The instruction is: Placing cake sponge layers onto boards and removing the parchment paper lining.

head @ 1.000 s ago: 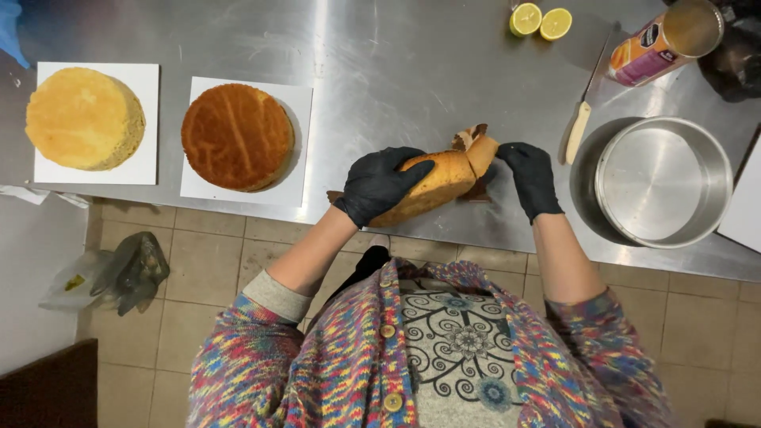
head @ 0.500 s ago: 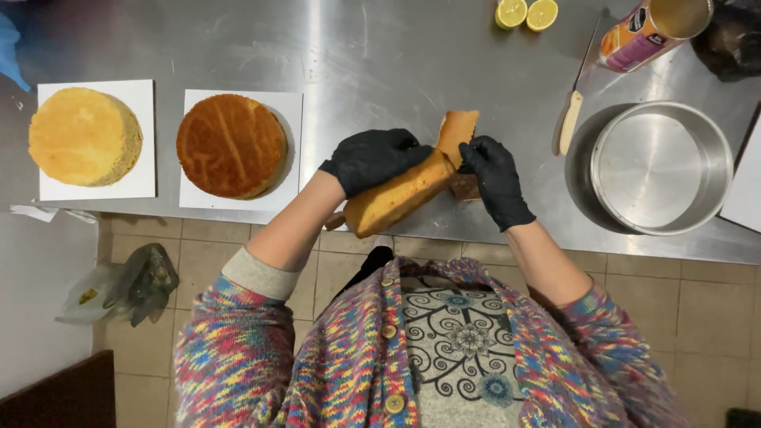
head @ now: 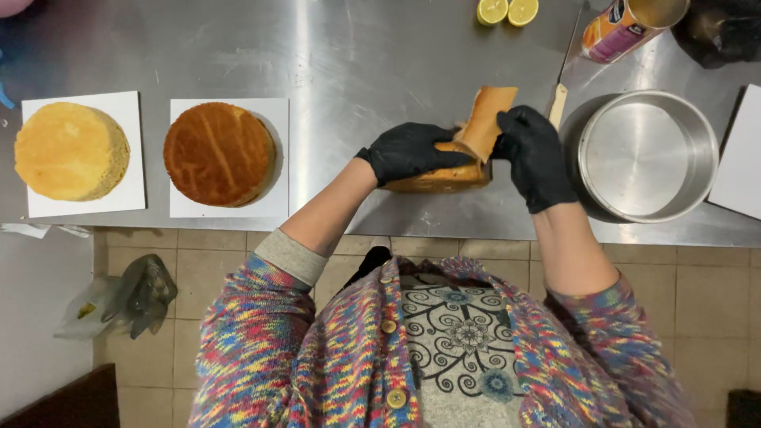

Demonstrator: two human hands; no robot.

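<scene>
Both my hands wear black gloves and work on a round sponge cake layer (head: 434, 181) near the front edge of the steel counter (head: 357, 55). My left hand (head: 408, 151) presses on top of the cake and holds it. My right hand (head: 535, 157) pinches a brown strip of baking paper (head: 493, 117) that stands up from the cake's right side. Much of the cake is hidden under my hands.
At the left, a pale yellow cake (head: 70, 150) and a darker brown cake (head: 218, 153) each sit on a white square board. An empty round metal tin (head: 646, 154) stands right of my hands, with a knife (head: 561, 99), two lemon halves (head: 507, 11), a can (head: 626, 28) and a white board (head: 737, 166) nearby.
The cake has dropped from tilted to nearly flat on the counter. My right hand has pulled the paper strip upward, away from the cake's side.
</scene>
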